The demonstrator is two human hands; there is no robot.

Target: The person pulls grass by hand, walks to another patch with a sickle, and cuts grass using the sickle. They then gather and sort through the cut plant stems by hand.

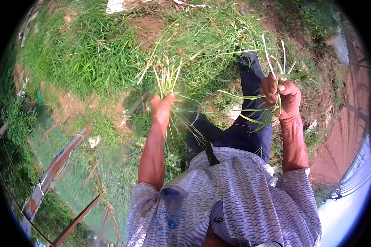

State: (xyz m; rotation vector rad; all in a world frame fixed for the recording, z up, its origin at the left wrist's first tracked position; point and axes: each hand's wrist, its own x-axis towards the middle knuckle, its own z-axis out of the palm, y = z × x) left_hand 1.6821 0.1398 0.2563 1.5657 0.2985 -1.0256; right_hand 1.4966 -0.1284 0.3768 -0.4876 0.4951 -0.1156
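My left hand (161, 108) is closed around a bunch of grass (167, 78), with pale stems sticking up past the thumb and thin green blades trailing below. On the other side, my right hand (282, 95) is closed on a smaller bunch of grass stalks (272, 57). Their whitish ends point up and the long green leaves (255, 119) hang to the left of the fist. The two hands are well apart, on either side of my dark trouser legs (251, 78).
Green grass (90, 57) grows at the upper left, beside bare soil (70, 107). A rusty metal bar (59, 158) and green netting (78, 185) lie at the lower left. Reddish ground (338, 140) and pale coiled wires (350, 181) are at the right. A white scrap (115, 5) lies at the top.
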